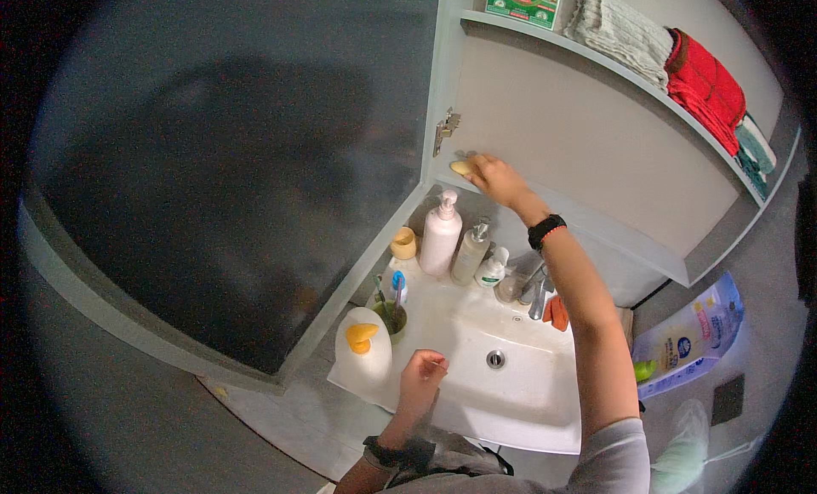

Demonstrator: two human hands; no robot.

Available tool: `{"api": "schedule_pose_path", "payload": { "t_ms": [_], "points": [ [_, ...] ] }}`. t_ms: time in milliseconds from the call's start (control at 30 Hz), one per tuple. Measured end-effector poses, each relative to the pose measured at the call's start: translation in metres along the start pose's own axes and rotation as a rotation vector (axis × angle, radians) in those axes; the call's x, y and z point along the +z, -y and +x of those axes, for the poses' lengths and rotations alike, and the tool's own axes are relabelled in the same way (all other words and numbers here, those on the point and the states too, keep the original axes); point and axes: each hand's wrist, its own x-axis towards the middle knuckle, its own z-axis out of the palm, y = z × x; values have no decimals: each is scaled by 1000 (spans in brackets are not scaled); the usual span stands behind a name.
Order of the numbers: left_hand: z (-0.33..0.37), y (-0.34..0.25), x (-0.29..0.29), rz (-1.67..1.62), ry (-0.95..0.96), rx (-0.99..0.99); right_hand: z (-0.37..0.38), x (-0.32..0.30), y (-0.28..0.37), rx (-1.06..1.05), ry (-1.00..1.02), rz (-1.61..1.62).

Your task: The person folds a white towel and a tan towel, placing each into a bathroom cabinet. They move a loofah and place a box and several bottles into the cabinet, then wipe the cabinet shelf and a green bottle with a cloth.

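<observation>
My right hand [500, 182] reaches up into the open wall cabinet, at the left end of its lower shelf. Its fingers are closed on a small pale-yellow object [462, 167], whose kind I cannot make out. My left hand [423, 376] is held over the left side of the white sink [511, 413], its fingers curled together; whatever may be in them is hidden. Nearest to it are a white bottle with an orange top [361, 339] and a green cup [392, 319] holding toothbrushes.
Along the sink's back stand a pink pump bottle [440, 239], a clear pump bottle [470, 254], a small white dispenser [493, 268] and the faucet [539, 291]. The dark cabinet door [255, 154] hangs open at left. Folded towels [625, 39] lie on the upper shelf.
</observation>
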Motion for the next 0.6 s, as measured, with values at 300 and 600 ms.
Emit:
{"api": "schedule_pose_path", "payload": {
  "t_ms": [300,600],
  "points": [
    [1,-9,-6,5,11,15,3,-14,8,-31,-41,-168],
    [0,-7,-1,70,21,-24,-83,-52,53,-108,-384,191]
  ]
}}
